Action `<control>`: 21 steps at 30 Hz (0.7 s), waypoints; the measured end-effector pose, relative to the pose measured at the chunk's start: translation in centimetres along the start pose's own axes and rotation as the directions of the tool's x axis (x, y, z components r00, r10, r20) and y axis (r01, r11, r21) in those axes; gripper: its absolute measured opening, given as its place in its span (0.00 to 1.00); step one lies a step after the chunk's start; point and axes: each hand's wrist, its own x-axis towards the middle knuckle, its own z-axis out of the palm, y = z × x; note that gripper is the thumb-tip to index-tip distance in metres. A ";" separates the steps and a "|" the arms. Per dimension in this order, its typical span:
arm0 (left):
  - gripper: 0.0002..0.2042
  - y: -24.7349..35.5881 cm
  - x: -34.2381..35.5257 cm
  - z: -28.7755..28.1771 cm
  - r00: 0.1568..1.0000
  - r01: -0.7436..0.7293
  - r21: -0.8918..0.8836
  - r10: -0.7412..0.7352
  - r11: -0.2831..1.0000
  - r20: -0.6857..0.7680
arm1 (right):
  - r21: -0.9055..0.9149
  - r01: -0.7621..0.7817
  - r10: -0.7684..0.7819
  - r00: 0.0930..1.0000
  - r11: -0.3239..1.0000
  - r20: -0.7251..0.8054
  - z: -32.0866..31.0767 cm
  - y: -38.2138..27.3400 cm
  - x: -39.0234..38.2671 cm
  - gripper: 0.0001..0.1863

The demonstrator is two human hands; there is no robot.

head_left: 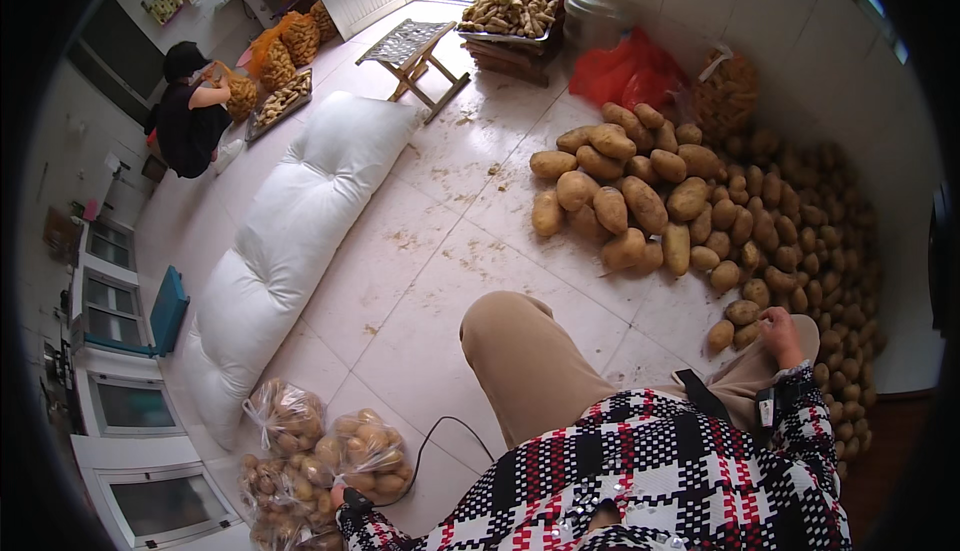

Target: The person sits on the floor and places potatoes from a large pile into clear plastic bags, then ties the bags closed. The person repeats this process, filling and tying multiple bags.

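In the head view, the left hand (342, 497) is resting by a clear potato bag (372, 451), its grip hidden; the right hand (781, 338), fingers bent, hold impossible to tell, is hovering by the knee (807, 334); loose potatoes (742, 312) are lying just to its left.

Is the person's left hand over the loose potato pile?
No, the left hand is at the clear plastic bags of potatoes at lower left, well away from the loose potato pile.
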 end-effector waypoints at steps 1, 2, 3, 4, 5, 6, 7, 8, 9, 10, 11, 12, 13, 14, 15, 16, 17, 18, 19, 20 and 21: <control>0.03 -0.1 0.1 0.1 1.000 0.003 0.002 -0.003 1.000 0.006 | 0.007 -0.016 0.016 1.000 1.000 0.000 0.0 -0.1 -0.1 0.08; 0.03 -0.1 0.1 0.2 1.000 0.001 -0.003 -0.001 1.000 0.011 | 0.008 -0.040 0.040 0.999 0.999 0.008 -0.1 -0.1 -0.2 0.08; 0.03 -0.1 0.2 0.2 1.000 0.005 -0.003 -0.005 1.000 0.021 | 0.020 -0.027 0.027 1.000 0.999 -0.005 -0.2 -0.2 -0.3 0.08; 0.03 -0.2 0.2 0.3 1.000 0.007 -0.008 -0.007 1.000 0.026 | 0.025 -0.021 0.021 1.000 0.999 -0.009 -0.2 -0.2 -0.4 0.08; 0.04 -0.2 0.3 0.3 1.000 0.007 -0.012 -0.007 1.000 0.030 | 0.030 -0.014 0.014 1.000 0.999 -0.009 -0.2 -0.1 -0.5 0.08; 0.04 -0.2 0.3 0.3 0.999 0.004 -0.011 -0.004 1.000 0.034 | 0.046 0.000 0.000 1.000 0.999 -0.003 -0.2 -0.1 -0.6 0.08; 0.04 -0.2 0.3 0.2 0.999 0.003 -0.013 -0.003 1.000 0.038 | 0.062 0.011 -0.011 1.000 0.998 0.005 -0.1 0.1 -0.5 0.08; 0.04 -0.2 0.3 0.3 0.999 0.000 -0.013 0.000 1.000 0.046 | 0.080 0.025 -0.026 1.000 0.997 0.008 0.0 0.2 -0.5 0.08; 0.04 -0.1 0.3 0.3 0.999 -0.003 -0.010 0.003 1.000 0.048 | 0.091 0.028 -0.030 0.999 0.995 0.012 0.1 0.5 -0.5 0.08; 0.05 -0.2 0.3 0.3 0.999 -0.005 -0.008 0.006 1.000 0.054 | 0.102 0.037 -0.038 0.999 0.994 0.011 0.3 0.7 -0.4 0.07; 0.05 -0.1 0.4 0.4 0.998 -0.006 -0.008 0.006 1.000 0.061 | 0.100 0.033 -0.035 0.999 0.994 0.010 0.4 0.9 -0.3 0.07; 0.05 -0.1 0.4 0.6 0.998 -0.005 -0.004 0.005 1.000 0.067 | 0.124 0.055 -0.056 0.998 0.991 0.000 0.5 1.1 -0.3 0.07; 0.05 0.0 0.5 0.8 0.997 -0.007 -0.004 0.008 1.000 0.075 | 0.138 0.066 -0.065 0.998 0.988 -0.008 0.6 1.2 -0.2 0.07; 0.05 0.0 0.5 0.9 0.997 -0.010 0.000 0.010 1.000 0.079 | 0.144 0.056 -0.056 0.998 0.988 -0.005 0.6 1.2 -0.2 0.07; 0.06 0.2 0.5 1.2 0.996 -0.016 0.007 0.015 1.000 0.086 | 0.157 0.089 -0.087 0.996 0.984 -0.020 0.4 1.2 -0.1 0.07; 0.06 0.5 0.5 1.5 0.995 -0.028 0.013 0.027 1.000 0.093 | 0.160 0.102 -0.099 0.995 0.982 -0.026 0.2 1.1 0.0 0.07; 0.06 0.7 0.5 1.9 0.994 -0.039 0.027 0.036 0.999 0.100 | 0.161 0.111 -0.108 0.994 0.981 -0.030 -0.1 0.9 0.0 0.07; 0.06 1.0 0.5 2.2 0.993 -0.048 0.034 0.043 0.998 0.113 | 0.174 0.112 -0.106 0.993 0.978 -0.044 -0.4 0.6 -0.1 0.07; 0.06 1.3 0.4 2.7 0.991 -0.054 0.040 0.049 0.998 0.123 | 0.201 0.093 -0.087 0.996 0.975 -0.038 -0.8 0.4 -0.1 0.07; 0.07 1.6 0.3 2.9 0.990 -0.058 0.046 0.052 0.997 0.131 | 0.233 0.108 -0.099 0.994 0.967 -0.051 -1.1 0.1 -0.3 0.07; 0.07 1.9 0.0 3.3 0.989 -0.066 0.045 0.059 0.997 0.135 | 0.244 0.068 -0.062 0.998 0.967 -0.032 -1.3 -0.2 -0.2 0.07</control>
